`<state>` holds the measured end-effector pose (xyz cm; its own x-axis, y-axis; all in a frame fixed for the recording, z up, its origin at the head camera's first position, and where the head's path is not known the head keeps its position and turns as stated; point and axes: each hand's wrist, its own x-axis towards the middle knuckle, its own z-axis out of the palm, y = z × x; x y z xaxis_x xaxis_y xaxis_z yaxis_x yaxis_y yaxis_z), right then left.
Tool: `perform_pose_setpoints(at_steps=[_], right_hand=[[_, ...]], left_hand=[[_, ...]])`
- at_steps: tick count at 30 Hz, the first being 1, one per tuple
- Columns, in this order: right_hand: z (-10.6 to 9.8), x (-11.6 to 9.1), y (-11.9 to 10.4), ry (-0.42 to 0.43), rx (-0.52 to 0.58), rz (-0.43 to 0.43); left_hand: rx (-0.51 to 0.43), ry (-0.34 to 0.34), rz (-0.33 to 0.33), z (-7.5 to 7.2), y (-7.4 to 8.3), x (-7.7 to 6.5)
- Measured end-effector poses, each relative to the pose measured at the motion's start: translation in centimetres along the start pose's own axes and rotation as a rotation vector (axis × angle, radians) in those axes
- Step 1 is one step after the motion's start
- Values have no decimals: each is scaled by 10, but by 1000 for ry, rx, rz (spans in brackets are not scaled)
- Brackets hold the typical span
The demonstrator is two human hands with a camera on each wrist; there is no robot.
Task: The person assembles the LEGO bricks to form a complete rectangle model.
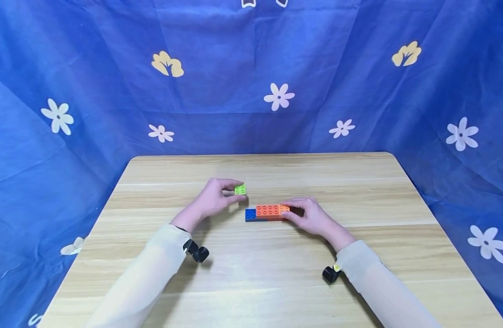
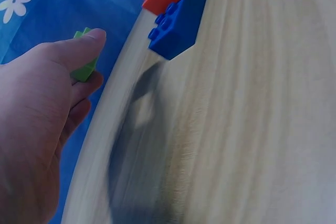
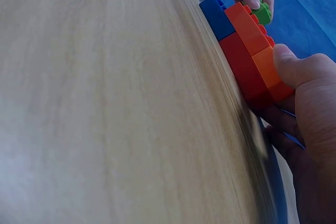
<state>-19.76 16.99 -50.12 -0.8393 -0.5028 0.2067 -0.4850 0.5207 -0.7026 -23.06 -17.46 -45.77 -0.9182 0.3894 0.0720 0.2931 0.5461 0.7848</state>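
Between thumb and fingers my left hand (image 1: 214,197) pinches a small lime-green toy brick (image 1: 240,189), held above the table. Just to the right lies a two-layer row of bricks. Its lower layer has a blue brick (image 2: 181,22) at the left end and a dark red brick (image 3: 247,69) beside it. On top sit a red-orange brick (image 1: 267,210) and a lighter orange brick (image 3: 272,70) at the right end. My right hand (image 1: 310,216) grips that right end, thumb on the near side. The blue brick's left studs are uncovered. The green brick is apart from the row.
A light wood-grain table (image 1: 276,273) carries the bricks. Behind and around it hangs a blue cloth (image 1: 218,91) with white and yellow flowers. A black wrist camera (image 1: 200,253) sits by the left cuff, another camera (image 1: 330,274) by the right.
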Motion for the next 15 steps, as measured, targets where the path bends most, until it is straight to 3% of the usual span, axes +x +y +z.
perform_pose_setpoints(at_steps=[8,15], right_hand=[[0,0,-1,-2,2,13],[0,0,-1,3,4,12]], left_hand=[[-26,-19,46,9,7,-8],[16,-30,89,14,7,-14]])
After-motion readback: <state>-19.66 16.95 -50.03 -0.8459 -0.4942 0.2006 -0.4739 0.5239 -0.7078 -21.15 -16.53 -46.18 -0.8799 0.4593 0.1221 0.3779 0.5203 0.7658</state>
